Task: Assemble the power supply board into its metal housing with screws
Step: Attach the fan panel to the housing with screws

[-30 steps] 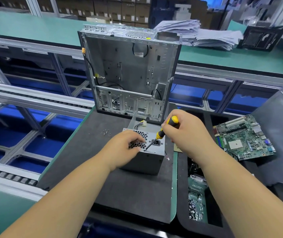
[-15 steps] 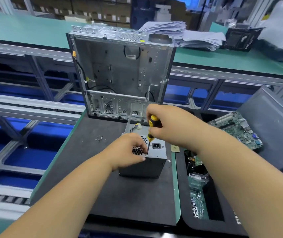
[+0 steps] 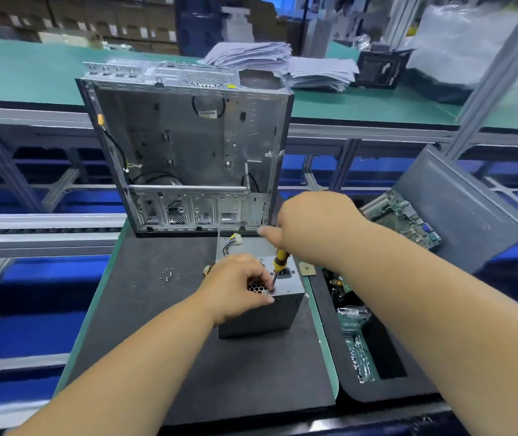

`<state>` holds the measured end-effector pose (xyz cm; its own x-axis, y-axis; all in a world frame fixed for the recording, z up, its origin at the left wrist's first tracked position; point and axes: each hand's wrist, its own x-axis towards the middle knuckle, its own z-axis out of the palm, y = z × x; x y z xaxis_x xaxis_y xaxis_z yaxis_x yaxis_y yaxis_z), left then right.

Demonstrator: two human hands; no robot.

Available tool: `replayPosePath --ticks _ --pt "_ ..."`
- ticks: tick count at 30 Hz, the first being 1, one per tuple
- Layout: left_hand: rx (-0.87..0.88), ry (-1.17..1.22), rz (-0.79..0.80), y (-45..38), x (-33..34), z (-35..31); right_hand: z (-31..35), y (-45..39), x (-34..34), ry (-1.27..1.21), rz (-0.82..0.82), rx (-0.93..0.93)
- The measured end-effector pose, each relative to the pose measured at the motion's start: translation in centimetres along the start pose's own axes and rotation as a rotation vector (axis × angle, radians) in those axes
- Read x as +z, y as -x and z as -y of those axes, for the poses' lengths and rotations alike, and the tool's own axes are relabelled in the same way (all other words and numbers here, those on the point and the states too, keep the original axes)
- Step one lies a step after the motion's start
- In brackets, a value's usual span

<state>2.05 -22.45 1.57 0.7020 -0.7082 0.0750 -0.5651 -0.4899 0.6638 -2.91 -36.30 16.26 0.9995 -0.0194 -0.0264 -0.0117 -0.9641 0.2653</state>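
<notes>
A grey metal power supply box stands on the black mat, its grilled face with a socket turned up. My left hand rests on that face, fingers pinched at a spot near the front edge. My right hand grips a yellow-and-black screwdriver held nearly upright, its tip down at my left fingertips. A few loose screws lie on the mat to the left. Yellow and black wires stick out behind the box.
An open computer case stands upright at the mat's far edge. To the right, a black foam tray holds bagged parts, a green motherboard and a leaning grey panel. Conveyor rails run along the left. Paper stacks lie behind.
My right hand has swung the screwdriver from slanted to nearly upright and moved its tip toward the box's front edge. My left hand stayed on the box. The view shifted.
</notes>
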Motion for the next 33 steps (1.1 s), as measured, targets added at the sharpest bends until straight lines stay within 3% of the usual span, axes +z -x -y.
replayPosePath --ticks 9,17,25,30,33 --pt "-0.010 0.020 -0.014 0.1 0.0 -0.1 -0.2 1.0 -0.3 -0.282 0.015 -0.163" --pt "-0.019 0.046 -0.015 0.2 0.0 -0.1 -0.2 0.7 0.1 -0.242 -0.015 -0.208" --pt "-0.029 0.048 -0.030 0.2 0.0 -0.2 0.2 0.7 0.9 -0.026 -0.096 -0.101" --pt "-0.041 0.063 -0.021 0.3 -0.1 -0.3 -0.5 1.4 0.0 -0.299 0.042 -0.171" --pt "-0.041 0.058 -0.019 0.3 -0.1 -0.3 -0.6 1.4 -0.1 -0.330 0.020 -0.232"
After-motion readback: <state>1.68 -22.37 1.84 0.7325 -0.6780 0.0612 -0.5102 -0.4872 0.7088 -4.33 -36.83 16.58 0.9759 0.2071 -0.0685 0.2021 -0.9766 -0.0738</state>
